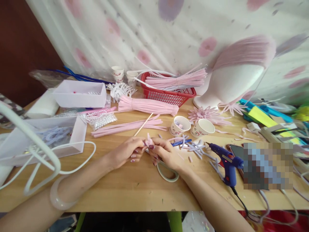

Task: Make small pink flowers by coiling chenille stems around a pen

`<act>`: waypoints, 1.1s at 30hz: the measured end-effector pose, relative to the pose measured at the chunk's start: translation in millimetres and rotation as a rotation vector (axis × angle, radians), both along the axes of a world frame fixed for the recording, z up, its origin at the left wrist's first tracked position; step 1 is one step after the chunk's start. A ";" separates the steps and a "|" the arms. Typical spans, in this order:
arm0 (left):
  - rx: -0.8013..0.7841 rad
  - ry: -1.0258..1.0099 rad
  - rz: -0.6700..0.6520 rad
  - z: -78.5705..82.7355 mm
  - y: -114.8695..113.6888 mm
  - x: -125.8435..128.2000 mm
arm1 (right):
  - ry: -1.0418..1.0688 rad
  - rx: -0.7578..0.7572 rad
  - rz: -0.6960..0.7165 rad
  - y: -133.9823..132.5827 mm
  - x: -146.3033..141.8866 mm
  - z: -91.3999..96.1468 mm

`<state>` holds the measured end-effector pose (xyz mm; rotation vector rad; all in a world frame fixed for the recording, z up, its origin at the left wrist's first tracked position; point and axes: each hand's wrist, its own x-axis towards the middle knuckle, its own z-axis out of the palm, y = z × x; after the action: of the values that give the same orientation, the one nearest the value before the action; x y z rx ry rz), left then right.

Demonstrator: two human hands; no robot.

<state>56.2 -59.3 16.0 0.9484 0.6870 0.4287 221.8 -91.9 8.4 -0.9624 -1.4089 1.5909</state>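
Observation:
My left hand [133,150] and my right hand [164,152] meet above the middle of the table, fingers closed. Between their fingertips is a small pink fuzzy piece [148,140], apparently shaped from pipe cleaner; both hands pinch it. A thin wooden stick [143,124] slants up from beside my left fingers, and its lower end is hidden by the hand. Just beyond lies a loose row of pink pipe cleaners [125,127]. Under my right hand rests a pale ring-shaped roll [168,172], partly covered. A blue pen [181,142] lies close to the right knuckles.
Two paper cups [203,128] stand behind short pipe cleaner pieces [196,149]. A blue glue gun [227,162] with a cable is at right. White boxes [80,129] sit left. A red basket [166,96] and a white mannequin head [238,82] are at the back.

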 end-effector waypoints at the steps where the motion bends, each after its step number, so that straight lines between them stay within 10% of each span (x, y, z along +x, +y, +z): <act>1: 0.083 0.020 0.004 0.2 -0.1 -0.7 | -0.019 0.018 0.000 0.0 0.3 -0.4; 8: 0.725 0.182 0.098 6.4 -8.0 1.1 | -0.314 0.301 -0.149 -6.8 -7.3 -2.5; 18: 0.903 0.308 0.171 5.9 -15.0 5.1 | -0.648 0.833 -0.309 -11.9 -4.6 -5.3; 27: 0.974 0.112 0.242 0.3 -22.5 6.3 | 0.091 0.091 -0.249 -12.4 -17.1 -1.2; 33: 0.825 0.044 0.170 -5.4 -12.5 0.1 | 0.240 -0.025 -0.160 -6.6 -13.9 -1.7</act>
<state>56.3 -71.8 10.6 1.6831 0.6346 0.8781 208.0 -98.5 6.7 -0.8450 -1.1226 1.5508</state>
